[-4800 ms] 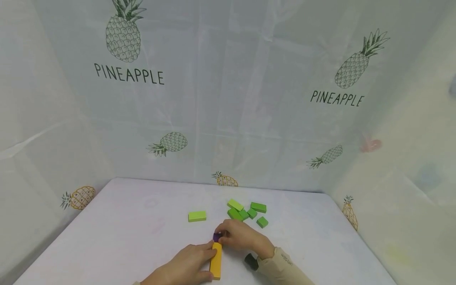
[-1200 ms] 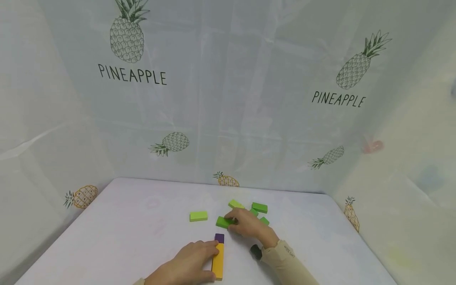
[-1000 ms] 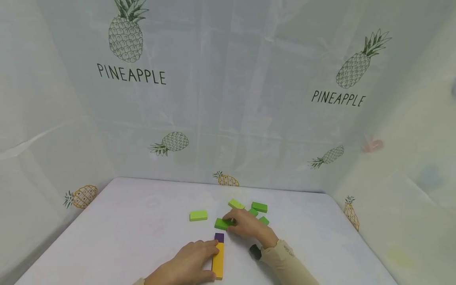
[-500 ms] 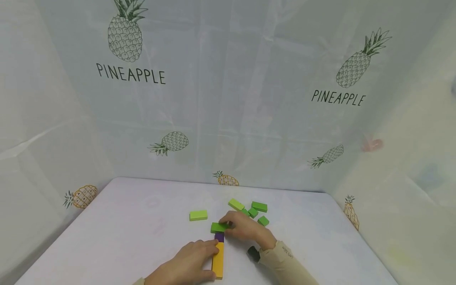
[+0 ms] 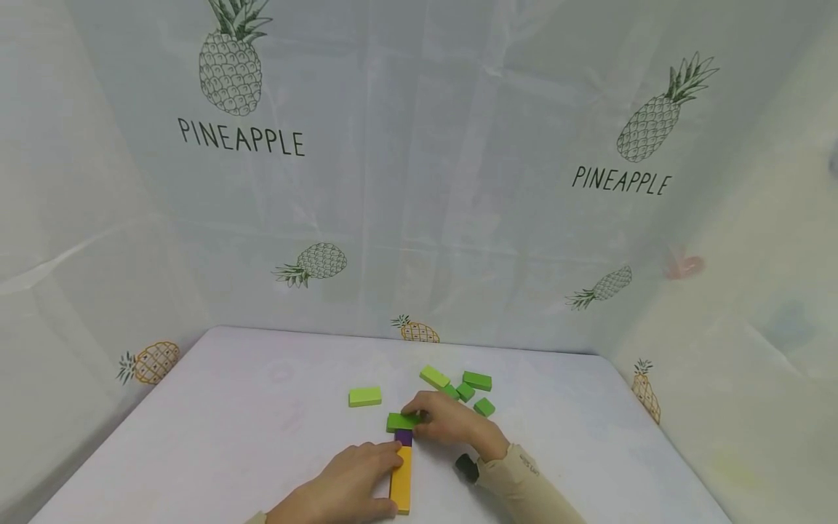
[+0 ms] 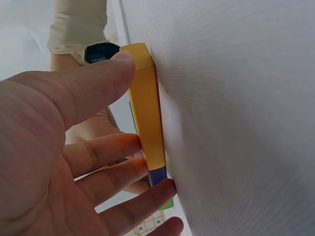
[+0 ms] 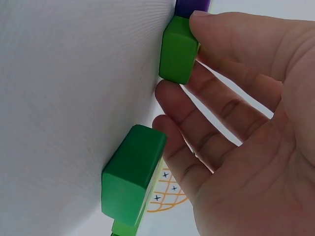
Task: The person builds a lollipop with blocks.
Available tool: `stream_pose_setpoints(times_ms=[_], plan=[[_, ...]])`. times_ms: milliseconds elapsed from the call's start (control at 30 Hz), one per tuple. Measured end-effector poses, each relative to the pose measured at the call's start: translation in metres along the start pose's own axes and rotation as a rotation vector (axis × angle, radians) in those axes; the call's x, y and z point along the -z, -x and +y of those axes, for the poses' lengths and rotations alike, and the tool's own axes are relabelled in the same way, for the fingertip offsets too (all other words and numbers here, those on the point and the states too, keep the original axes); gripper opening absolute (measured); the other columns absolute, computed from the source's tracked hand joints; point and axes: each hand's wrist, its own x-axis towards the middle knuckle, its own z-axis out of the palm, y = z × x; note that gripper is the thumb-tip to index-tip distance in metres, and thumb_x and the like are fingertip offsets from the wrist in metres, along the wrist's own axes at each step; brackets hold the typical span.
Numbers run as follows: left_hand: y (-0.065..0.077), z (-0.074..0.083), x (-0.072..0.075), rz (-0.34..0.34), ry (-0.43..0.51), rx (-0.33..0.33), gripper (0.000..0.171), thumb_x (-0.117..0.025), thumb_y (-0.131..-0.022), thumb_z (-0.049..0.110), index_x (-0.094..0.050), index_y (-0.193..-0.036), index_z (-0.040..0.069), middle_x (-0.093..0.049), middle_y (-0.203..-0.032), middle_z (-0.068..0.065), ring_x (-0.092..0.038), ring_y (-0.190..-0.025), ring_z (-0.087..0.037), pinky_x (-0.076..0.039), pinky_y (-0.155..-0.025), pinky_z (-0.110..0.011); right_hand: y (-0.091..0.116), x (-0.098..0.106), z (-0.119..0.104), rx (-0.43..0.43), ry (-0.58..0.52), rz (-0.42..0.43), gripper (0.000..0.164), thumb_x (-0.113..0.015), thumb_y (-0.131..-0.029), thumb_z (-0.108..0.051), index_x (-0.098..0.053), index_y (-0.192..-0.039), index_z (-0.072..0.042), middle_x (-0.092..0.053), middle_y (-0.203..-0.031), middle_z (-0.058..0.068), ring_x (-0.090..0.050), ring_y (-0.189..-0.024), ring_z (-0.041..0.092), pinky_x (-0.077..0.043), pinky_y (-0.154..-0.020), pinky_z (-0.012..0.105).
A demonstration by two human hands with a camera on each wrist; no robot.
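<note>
In the head view, a long yellow block [image 5: 400, 482] lies lengthwise with a purple block [image 5: 404, 437] against its far end. My left hand [image 5: 340, 484] rests along its left side, fingers extended and spread. The left wrist view shows the thumb at the near end and fingertips touching the side. My right hand [image 5: 445, 418] pinches a green block [image 5: 398, 422] between thumb and fingers, partly covering it. This block lies crosswise at the far end of the purple one, making a T shape. Seen from the right wrist, the green block [image 7: 176, 51] meets the purple block [image 7: 191, 7].
Beyond the right hand lie a light green block [image 5: 434, 376], a green block [image 5: 477, 380] and several small green cubes [image 5: 484, 407]. Another light green block [image 5: 364, 397] sits farther left on the white table [image 5: 216, 437]. A pineapple-printed curtain [image 5: 419, 182] stands behind.
After the purple block was set at the yellow one's end, my right hand took a green block from the pile and brought it left and nearer, against the purple. The left hand stays nearly still.
</note>
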Motion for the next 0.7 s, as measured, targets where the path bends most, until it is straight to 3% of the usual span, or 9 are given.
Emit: stream_pose_setpoints(times_ms=[167,367,467,700], plan=[[0.001,-0.001,-0.001,0.026,0.004,-0.019,0.064,-0.074,-0.076,0.05,-0.057,-0.129,0.021,-0.052,-0.136,0.004,-0.051,-0.118,-0.017,-0.046,-0.096,-0.046,0.0,-0.001,0.0,-0.006,0.0,0.0,0.034,-0.071,-0.085,-0.017,-0.067,-0.119,-0.016,-0.064,-0.112,-0.01,-0.058,-0.106,0.005,-0.047,-0.093,0.025],[0.001,-0.003,-0.002,0.019,0.009,-0.027,0.084,-0.072,-0.075,0.052,-0.042,-0.144,0.013,-0.038,-0.149,-0.002,-0.044,-0.129,-0.023,-0.042,-0.1,-0.048,-0.001,-0.002,0.001,-0.012,0.0,-0.004,0.033,-0.071,-0.085,-0.017,-0.068,-0.118,-0.018,-0.063,-0.11,-0.013,-0.057,-0.103,0.002,-0.048,-0.091,0.024],[-0.002,-0.003,-0.002,-0.006,-0.002,-0.026,0.085,-0.07,-0.075,0.054,-0.042,-0.145,0.013,-0.034,-0.152,-0.002,-0.041,-0.131,-0.024,-0.041,-0.102,-0.047,-0.002,-0.001,0.002,-0.007,0.004,-0.006,0.032,-0.071,-0.085,-0.016,-0.068,-0.118,-0.018,-0.063,-0.108,-0.014,-0.057,-0.101,0.001,-0.048,-0.089,0.023],[-0.011,-0.004,0.0,-0.03,-0.008,-0.016,0.085,-0.071,-0.07,0.056,-0.045,-0.142,0.018,-0.04,-0.148,0.0,-0.042,-0.13,-0.022,-0.04,-0.103,-0.048,-0.001,-0.001,0.002,0.006,0.008,-0.01,0.033,-0.072,-0.085,-0.016,-0.069,-0.118,-0.018,-0.063,-0.107,-0.014,-0.057,-0.099,0.001,-0.049,-0.088,0.022]])
